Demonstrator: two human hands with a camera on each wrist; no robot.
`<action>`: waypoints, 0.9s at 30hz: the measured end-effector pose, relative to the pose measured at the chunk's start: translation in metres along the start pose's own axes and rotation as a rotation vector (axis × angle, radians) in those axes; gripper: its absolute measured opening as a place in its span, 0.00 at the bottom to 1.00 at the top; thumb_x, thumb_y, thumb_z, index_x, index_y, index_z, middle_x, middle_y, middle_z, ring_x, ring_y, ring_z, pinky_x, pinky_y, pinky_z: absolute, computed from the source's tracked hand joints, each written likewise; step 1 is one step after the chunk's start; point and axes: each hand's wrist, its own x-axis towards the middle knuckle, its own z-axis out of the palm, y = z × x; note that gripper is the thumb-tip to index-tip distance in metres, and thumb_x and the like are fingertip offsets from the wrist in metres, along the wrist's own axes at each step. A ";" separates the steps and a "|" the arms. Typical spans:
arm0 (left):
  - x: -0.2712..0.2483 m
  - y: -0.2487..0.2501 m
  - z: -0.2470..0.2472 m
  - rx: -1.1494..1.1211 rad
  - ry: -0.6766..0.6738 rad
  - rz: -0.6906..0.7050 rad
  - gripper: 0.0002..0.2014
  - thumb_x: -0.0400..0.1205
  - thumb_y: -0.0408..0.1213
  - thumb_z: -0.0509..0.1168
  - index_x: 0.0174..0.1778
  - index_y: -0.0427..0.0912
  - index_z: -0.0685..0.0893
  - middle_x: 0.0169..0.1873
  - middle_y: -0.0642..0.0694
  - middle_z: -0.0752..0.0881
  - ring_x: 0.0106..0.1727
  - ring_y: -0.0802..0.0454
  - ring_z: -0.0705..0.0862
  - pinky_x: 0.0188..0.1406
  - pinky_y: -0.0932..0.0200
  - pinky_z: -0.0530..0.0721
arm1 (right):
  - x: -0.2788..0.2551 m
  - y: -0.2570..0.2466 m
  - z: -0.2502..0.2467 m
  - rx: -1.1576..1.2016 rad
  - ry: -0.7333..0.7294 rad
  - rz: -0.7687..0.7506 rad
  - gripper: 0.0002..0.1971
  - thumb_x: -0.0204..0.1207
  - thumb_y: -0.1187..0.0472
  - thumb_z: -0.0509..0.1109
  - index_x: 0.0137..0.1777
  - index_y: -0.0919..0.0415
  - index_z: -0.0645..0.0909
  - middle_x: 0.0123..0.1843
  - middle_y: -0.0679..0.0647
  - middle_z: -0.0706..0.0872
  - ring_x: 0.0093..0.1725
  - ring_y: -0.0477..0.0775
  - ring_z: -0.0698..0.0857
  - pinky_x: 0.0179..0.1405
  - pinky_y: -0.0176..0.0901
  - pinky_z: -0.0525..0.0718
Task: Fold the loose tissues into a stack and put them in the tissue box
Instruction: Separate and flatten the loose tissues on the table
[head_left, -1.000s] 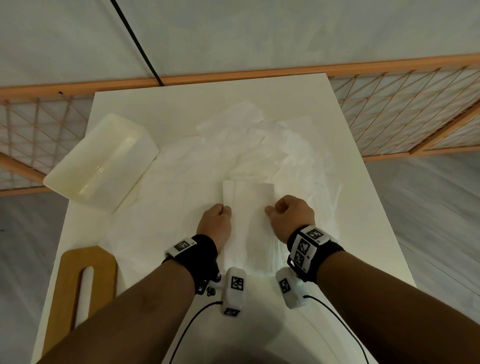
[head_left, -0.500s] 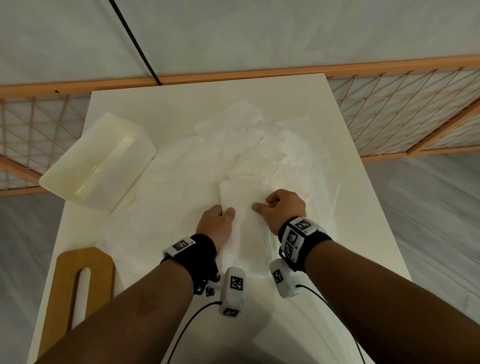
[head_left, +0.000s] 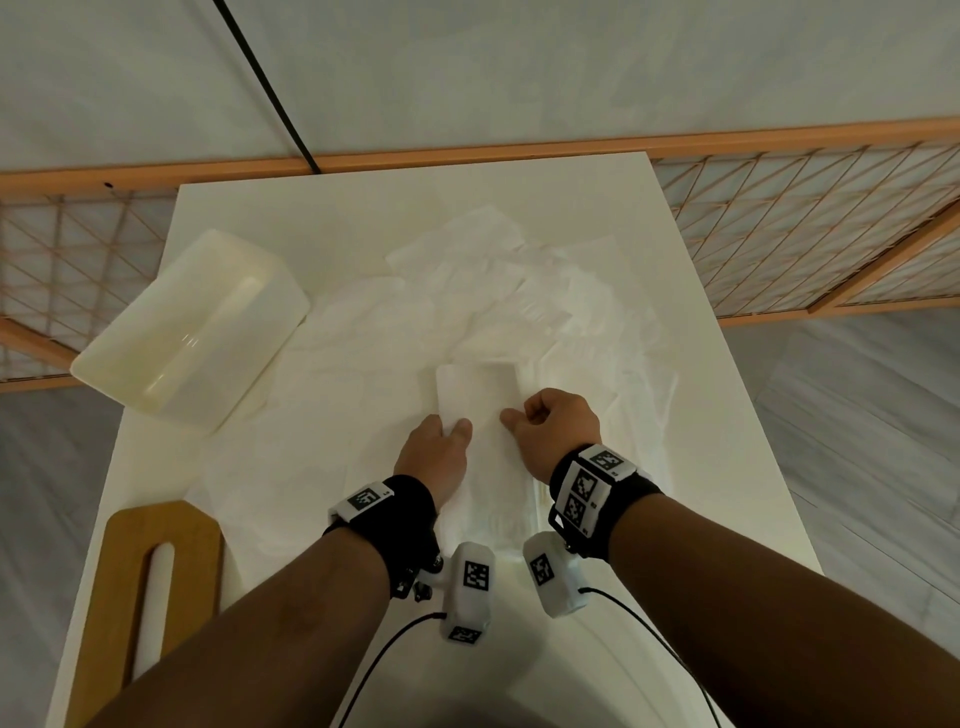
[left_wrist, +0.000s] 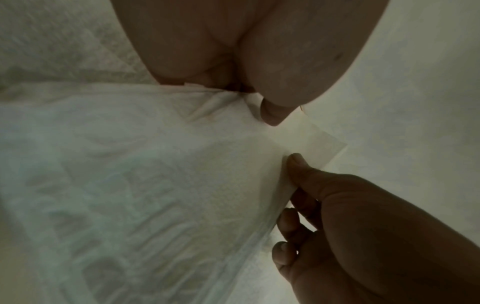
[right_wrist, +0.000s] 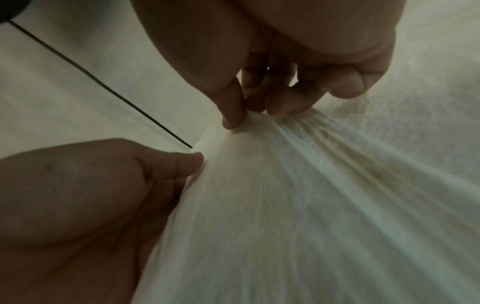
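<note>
Two hands on one folded tissue (head_left: 475, 400): I see left hand (head_left: 434, 457) pinching its left edge, right hand (head_left: 558, 431) pinching right edge; each grip closed.

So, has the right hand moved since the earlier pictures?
Yes. The right hand moved left across the folded tissue, closer to the left hand and away from the table's right edge.

The left hand (head_left: 434, 457) covers the folded tissue's (head_left: 478, 400) near left edge, and its fingertips are tucked out of sight. The wooden lid (head_left: 156, 597), on the surface left of that tissue, runs off the bottom edge. Both wrist views are blurry up close, so the tissue layers can't be counted.
</note>
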 end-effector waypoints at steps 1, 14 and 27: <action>0.001 0.000 0.000 0.002 0.000 0.001 0.22 0.78 0.59 0.60 0.51 0.43 0.83 0.51 0.42 0.88 0.54 0.37 0.87 0.61 0.37 0.86 | 0.001 0.000 -0.002 -0.002 0.008 0.005 0.11 0.78 0.50 0.78 0.42 0.54 0.81 0.38 0.47 0.84 0.35 0.46 0.81 0.31 0.36 0.76; -0.003 0.005 0.003 0.217 -0.093 0.028 0.14 0.89 0.45 0.59 0.67 0.42 0.73 0.61 0.44 0.81 0.60 0.42 0.81 0.65 0.45 0.81 | 0.006 -0.004 0.001 -0.095 0.012 0.042 0.18 0.78 0.43 0.76 0.55 0.51 0.74 0.49 0.45 0.81 0.42 0.46 0.79 0.36 0.38 0.74; -0.008 0.004 0.002 0.127 -0.086 -0.002 0.20 0.90 0.49 0.58 0.73 0.41 0.69 0.61 0.43 0.82 0.60 0.40 0.82 0.66 0.41 0.82 | -0.013 -0.001 0.003 -0.153 -0.041 -0.081 0.12 0.77 0.54 0.78 0.43 0.51 0.74 0.39 0.47 0.82 0.34 0.46 0.79 0.31 0.38 0.75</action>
